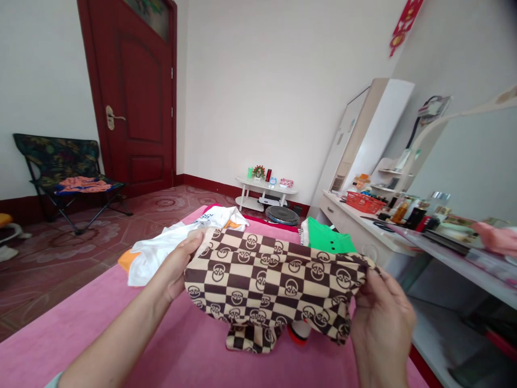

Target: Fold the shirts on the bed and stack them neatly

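Note:
A brown and beige checkered garment with a repeated logo print is stretched sideways between my two hands, above a pink bed cover. My left hand grips its upper left corner, fingers partly behind the cloth. The upper right end is pinched in my right hand, where the fabric bunches and sags. Lower folds of the same cloth hang down at the middle. Just beneath them, part of a small white item with a red and black edge shows; the rest is hidden.
White and orange clothes lie left on the bed, a green garment to the right. A cluttered dressing table runs along the right side. Beyond the bed are a low white table, a folding chair and a red door.

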`<action>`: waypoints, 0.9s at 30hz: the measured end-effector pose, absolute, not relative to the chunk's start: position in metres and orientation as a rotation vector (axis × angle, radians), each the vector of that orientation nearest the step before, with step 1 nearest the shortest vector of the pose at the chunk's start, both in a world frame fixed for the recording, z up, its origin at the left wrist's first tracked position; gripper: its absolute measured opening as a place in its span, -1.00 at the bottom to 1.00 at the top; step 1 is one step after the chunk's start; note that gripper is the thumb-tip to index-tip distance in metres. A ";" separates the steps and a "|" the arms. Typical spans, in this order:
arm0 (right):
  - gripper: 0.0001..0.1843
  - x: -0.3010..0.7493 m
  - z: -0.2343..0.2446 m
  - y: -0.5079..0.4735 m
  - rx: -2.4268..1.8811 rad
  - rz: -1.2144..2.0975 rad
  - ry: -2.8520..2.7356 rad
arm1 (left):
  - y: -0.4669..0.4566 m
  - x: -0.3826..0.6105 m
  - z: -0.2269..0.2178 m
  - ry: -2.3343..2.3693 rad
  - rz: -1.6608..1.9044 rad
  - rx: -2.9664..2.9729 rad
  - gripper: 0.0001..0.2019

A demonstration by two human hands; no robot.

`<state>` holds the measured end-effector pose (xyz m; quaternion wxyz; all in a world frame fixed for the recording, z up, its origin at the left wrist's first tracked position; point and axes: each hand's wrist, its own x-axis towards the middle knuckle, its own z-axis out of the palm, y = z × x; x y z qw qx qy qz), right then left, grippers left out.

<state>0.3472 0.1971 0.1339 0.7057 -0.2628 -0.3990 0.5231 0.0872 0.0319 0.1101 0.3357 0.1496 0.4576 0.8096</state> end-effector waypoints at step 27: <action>-0.70 0.312 0.069 0.216 -0.770 1.391 -1.323 | 0.036 0.088 0.100 1.223 1.995 0.705 -0.64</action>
